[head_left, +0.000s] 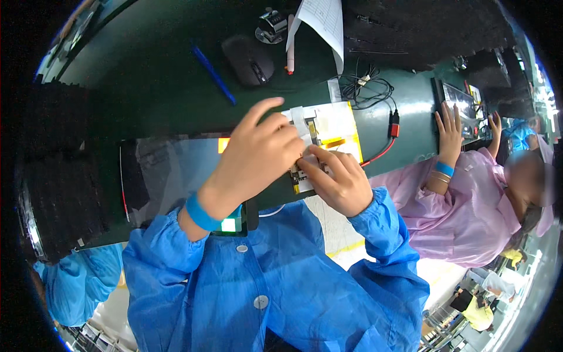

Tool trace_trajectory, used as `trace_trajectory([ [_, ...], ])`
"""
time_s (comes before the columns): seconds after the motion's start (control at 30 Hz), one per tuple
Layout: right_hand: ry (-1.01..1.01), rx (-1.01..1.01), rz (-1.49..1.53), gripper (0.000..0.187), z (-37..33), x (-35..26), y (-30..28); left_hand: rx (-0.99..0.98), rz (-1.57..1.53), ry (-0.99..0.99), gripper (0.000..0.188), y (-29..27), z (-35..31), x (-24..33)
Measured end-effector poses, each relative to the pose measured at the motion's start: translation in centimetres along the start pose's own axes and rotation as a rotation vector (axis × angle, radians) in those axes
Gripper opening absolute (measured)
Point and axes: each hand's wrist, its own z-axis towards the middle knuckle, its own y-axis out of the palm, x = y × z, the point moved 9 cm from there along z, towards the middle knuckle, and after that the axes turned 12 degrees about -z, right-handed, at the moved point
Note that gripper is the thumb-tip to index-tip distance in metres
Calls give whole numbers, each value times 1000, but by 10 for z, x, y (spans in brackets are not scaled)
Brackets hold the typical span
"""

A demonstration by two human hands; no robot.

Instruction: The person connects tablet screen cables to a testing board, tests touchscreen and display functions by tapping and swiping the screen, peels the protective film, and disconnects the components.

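Observation:
A white board with yellow edges (339, 120) lies at the desk's front edge and carries a small fixture with metal parts (312, 130). My left hand (255, 155), in a blue wristband, bends over the fixture's left side. Its index finger sticks out and the other fingers curl in, tips by the metal parts. My right hand (343, 179) comes from the right, thumb and index finger brought together at the fixture. What either hand pinches is hidden by the fingers. Left of my hands lies a dark flat panel (170, 170), like a device screen, with an orange patch at its end.
Farther back on the green desk are a black mouse (249, 61), a blue pen (213, 76), a pinkish pen (290, 50) and a paper sheet (322, 26). A black cable coil (366, 88) joins a red connector (394, 126). A co-worker in pink (457, 205) handles a device at right.

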Motion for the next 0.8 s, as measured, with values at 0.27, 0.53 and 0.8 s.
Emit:
trace_trajectory([
  [0.27,42,11,317,31,39,20,1,-16,0,-465,16,-6,-26,-38],
  [0.53,-28,-83,417,21,71,15,24,-31,21,-443,15,-7,-29,-40],
  [0.8,-107,-80,396,20,83,4,27,-61,-2,-448,14,-4,-32,-40],
])
